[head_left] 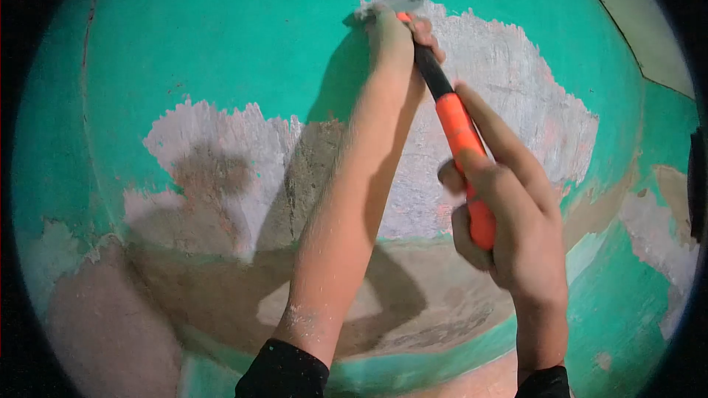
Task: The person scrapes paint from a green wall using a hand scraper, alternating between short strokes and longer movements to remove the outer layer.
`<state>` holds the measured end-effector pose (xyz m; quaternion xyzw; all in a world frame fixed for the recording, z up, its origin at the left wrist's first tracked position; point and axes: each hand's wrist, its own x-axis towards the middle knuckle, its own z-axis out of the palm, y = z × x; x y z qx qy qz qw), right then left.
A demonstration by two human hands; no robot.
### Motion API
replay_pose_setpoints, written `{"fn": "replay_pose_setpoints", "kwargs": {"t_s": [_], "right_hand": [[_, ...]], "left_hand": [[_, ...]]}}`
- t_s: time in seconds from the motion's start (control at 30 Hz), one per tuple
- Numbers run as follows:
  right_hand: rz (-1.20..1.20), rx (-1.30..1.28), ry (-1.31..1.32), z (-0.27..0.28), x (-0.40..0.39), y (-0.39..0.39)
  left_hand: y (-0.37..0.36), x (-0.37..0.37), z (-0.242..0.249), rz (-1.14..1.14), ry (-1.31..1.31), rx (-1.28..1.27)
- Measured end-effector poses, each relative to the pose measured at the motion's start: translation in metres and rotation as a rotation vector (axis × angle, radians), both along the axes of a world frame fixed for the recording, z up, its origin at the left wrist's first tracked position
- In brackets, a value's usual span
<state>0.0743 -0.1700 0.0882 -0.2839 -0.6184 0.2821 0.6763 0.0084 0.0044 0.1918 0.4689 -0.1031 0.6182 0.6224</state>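
Note:
An orange and black handled scraper (460, 133) slants across the upper middle of the view, its grey blade (404, 4) against the green painted wall (243, 37). My right hand (509, 214) is wrapped round the orange grip, with the index finger stretched along it. Near the blade end, my left hand (402, 37) is closed round the black neck; its fingers are partly hidden and blurred. Around and below the blade, a pale patch (501, 66) with ragged edges shows where the green paint is absent.
A second pale patch (214, 140) lies to the left on the wall. Below runs a brownish curved band (214, 295). A pinkish area (110, 324) is at lower left, and more patchy wall (653, 228) at right. Arm shadows fall on the wall.

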Motion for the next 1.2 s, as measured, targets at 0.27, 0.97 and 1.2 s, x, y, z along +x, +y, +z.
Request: {"fn": "replay_pose_setpoints", "kwargs": {"t_s": [0.27, 0.97, 1.2], "right_hand": [[-0.010, -0.014, 0.010, -0.005, -0.001, 0.001], [-0.012, -0.015, 0.064, 0.008, -0.001, 0.004], [0.014, 0.023, 0.059, -0.002, -0.001, 0.019]], "left_hand": [[0.020, -0.002, 0.008, -0.127, 0.074, -0.084], [0.014, 0.003, 0.013, -0.012, -0.002, 0.035], [-0.002, 0.000, 0.017, 0.064, 0.023, -0.031]]}}
